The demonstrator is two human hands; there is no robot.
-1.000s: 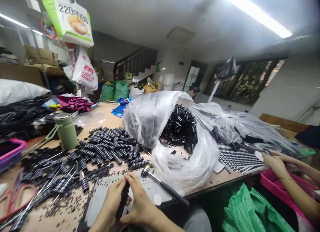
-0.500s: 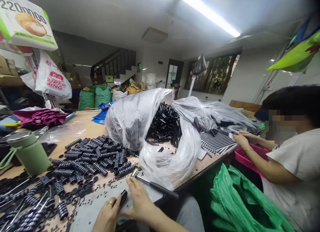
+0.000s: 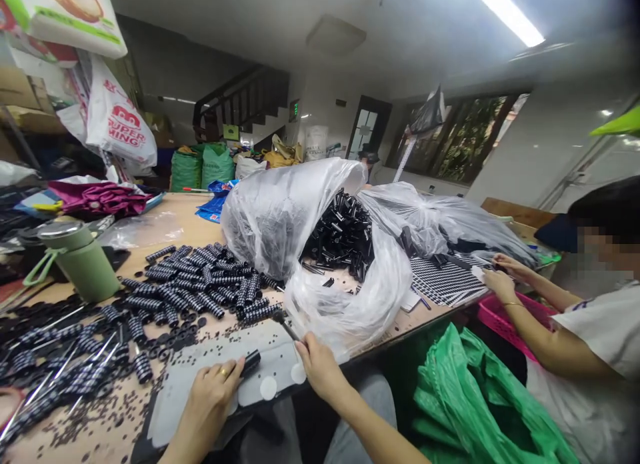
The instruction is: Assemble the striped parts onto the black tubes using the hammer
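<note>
My left hand [image 3: 213, 394], with a ring on one finger, is closed around a short black tube [image 3: 252, 363] lying over the grey board [image 3: 185, 374]. Its far end pokes out past my fingers. In my right hand [image 3: 323, 367] is a hammer [image 3: 287, 327], gripped by its handle, its head up and to the left near the striped pieces. Small black discs [image 3: 200, 322] and tiny dark bits are strewn around the board's far edge. Black-and-white striped cylinders [image 3: 200, 284] form a heap beyond it.
A large clear plastic bag [image 3: 270, 217] spills black parts [image 3: 345, 231] at mid-table. A green flask [image 3: 83, 261] stands at left. Rods with striped grips [image 3: 100, 364] lie at front left. At right, a person [image 3: 595, 317] works beside a green sack [image 3: 475, 397] and a pink basket [image 3: 515, 321].
My right hand has moved right from beside the tube and taken hold of the hammer, which was lying on the board. My left hand still grips the tube. The view has shifted slightly.
</note>
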